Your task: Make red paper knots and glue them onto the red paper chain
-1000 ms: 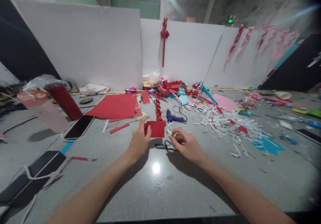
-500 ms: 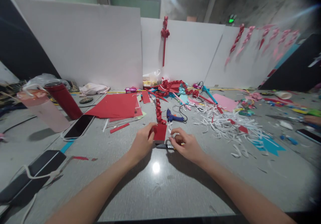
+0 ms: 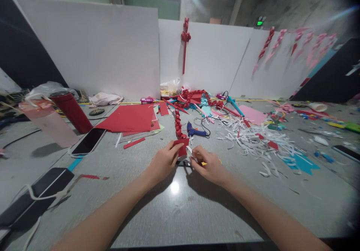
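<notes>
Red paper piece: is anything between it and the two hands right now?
Nothing visible. The left hand already pinches the red paper piece, and the right hand meets it from the other side with a small white strip. The glue gun lies beyond, apart.

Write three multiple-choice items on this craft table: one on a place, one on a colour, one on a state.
1. Where does the blue glue gun lie?
A. beyond the hands
B. beside the phone
C. on the red sheet

2. What colour is the paper piece in the left hand?
A. pink
B. red
C. teal

3. How is the right hand?
A. flat on the table
B. raised high
C. pinching something small beside the paper

Answers: A, it lies farther up the table than both hands; B, the piece is plainly red; C, its fingertips meet at the paper's edge.
</notes>
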A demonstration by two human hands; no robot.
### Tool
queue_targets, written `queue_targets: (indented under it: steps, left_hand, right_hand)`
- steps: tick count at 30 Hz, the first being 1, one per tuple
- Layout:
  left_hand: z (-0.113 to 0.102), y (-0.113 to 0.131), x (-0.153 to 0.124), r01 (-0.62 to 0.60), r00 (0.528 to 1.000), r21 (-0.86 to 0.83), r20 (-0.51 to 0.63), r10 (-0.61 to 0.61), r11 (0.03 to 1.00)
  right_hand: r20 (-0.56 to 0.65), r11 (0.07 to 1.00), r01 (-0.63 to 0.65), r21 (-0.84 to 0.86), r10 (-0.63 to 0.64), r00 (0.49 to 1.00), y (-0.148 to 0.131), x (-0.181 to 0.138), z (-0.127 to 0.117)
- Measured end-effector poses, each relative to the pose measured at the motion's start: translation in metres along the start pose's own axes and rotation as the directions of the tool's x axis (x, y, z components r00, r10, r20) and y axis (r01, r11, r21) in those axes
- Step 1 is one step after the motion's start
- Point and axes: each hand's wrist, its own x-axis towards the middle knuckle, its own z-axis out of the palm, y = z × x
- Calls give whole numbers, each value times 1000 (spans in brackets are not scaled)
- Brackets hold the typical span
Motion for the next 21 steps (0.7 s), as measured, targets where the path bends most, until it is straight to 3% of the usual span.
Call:
queue_targets:
  steps: [7, 21]
  left_hand:
    - [1, 2, -1, -167, 986, 73, 29, 166, 983]
    - [3, 0, -4, -115, 992, 90, -45, 119, 989]
  right_hand:
    - [100, 999, -13, 43, 9, 995, -6, 0, -2]
    - [146, 989, -40, 141, 19, 989, -5, -3, 5]
